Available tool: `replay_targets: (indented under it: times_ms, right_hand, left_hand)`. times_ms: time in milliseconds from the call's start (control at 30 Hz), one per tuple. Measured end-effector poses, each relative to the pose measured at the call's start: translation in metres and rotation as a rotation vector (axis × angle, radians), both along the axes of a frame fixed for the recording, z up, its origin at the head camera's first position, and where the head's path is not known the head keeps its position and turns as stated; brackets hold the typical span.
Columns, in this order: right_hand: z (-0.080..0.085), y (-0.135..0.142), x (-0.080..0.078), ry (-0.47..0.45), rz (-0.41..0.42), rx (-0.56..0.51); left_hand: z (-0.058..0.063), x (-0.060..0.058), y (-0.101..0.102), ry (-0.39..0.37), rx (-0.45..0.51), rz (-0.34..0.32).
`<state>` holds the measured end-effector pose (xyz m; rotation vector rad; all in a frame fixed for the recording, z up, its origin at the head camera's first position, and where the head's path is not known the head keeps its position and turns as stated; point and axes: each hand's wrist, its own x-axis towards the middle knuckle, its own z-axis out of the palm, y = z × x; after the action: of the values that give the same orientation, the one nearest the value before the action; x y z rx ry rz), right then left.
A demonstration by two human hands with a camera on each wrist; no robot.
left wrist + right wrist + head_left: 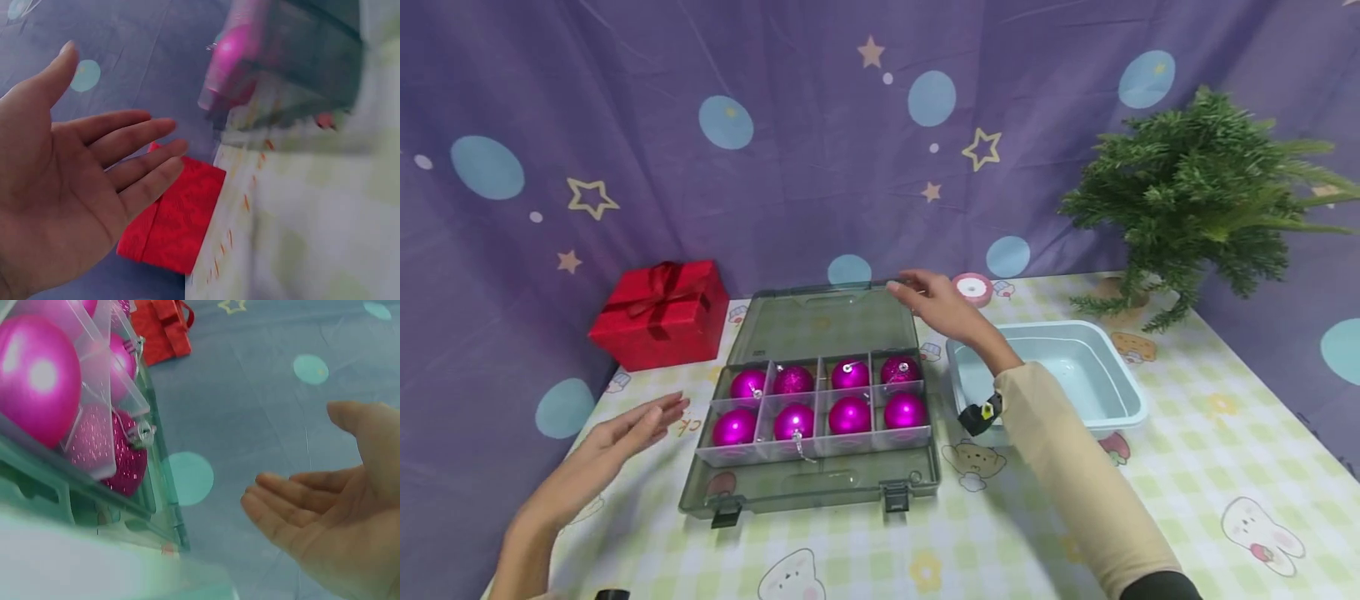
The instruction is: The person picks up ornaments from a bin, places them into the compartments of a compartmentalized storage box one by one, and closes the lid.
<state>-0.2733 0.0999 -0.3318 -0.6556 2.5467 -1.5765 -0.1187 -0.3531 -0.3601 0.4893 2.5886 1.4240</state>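
An opened case of see-through grey plastic [820, 475] lies on the table, its lid [827, 321] laid back toward the curtain. Clear dividers split it into two rows of compartments, each with a magenta Christmas ball [850, 414]; some balls are glittery, others smooth. My left hand [617, 437] hovers left of the case, fingers extended and palm bare in the left wrist view. Over the lid's far right corner is my right hand [943, 308], its fingers slightly bent and holding nothing. In the right wrist view, a glitter ball [128, 453] with a silver cap sits in its compartment.
A red gift box [662, 312] with a bow stands at the back left. Right of the case is a pale blue basin [1120, 400], partly behind my right forearm. A pink ribbon roll [972, 289] lies behind it, and a small artificial tree [1187, 192] stands at the back right.
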Motion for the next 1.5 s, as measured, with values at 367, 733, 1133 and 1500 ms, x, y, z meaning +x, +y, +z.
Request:
replay_targets:
  times_ms: [367,733,1133,1500]
  right_hand:
    - [-0.013,0.012,-0.022,-0.382,-0.066,-0.233]
    - [-0.01,0.011,-0.036,-0.52,-0.064,-0.229]
    - [-0.023,-0.005,-0.052,-0.687,-0.086,-0.357]
    - [-0.038,-0.013,-0.059,-0.711,-0.033,-0.323]
  left_hand:
    - [0.012,-0.075,0.012,-0.14,0.505,-0.013]
    - [0.01,-0.117,0.026,-0.364,0.52,0.063]
    - [-0.009,-0.141,0.03,-0.46,0.473,0.059]
    - [-0.017,-0.148,0.038,-0.469,0.487,0.037]
